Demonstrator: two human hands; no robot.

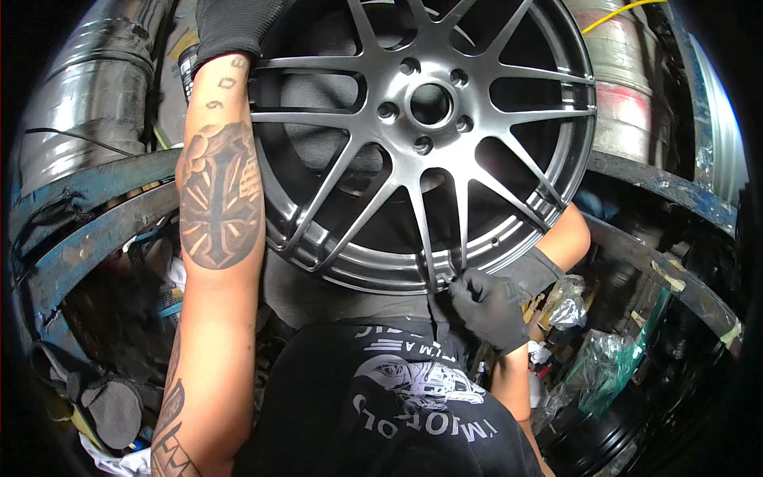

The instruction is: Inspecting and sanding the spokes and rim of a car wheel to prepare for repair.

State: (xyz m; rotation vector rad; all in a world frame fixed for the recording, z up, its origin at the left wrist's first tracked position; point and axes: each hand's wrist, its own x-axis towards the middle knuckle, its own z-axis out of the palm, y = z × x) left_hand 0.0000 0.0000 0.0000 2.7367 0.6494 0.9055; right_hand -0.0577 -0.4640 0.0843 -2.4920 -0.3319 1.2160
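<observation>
A dark grey and black multi-spoke wheel rim [413,143] leans over my lap, its face toward me, with a round centre bore ringed by several bolt holes. My left hand [238,25], in a black glove, is at the rim's upper left edge; its fingers are cut off by the top of the view. Against the lower lip of the rim, by a spoke end, is my right hand [486,308], also gloved in black. Its fingers are curled closed. A thin dark strip shows beside them, but what they hold is too dark to make out.
Blue, worn metal frame bars [668,195] run along both sides. Silver metal drums [87,87] stand at the left and the far right. Clear and green plastic wrap [608,366] lies at lower right. A yellow cable [624,12] crosses the upper right.
</observation>
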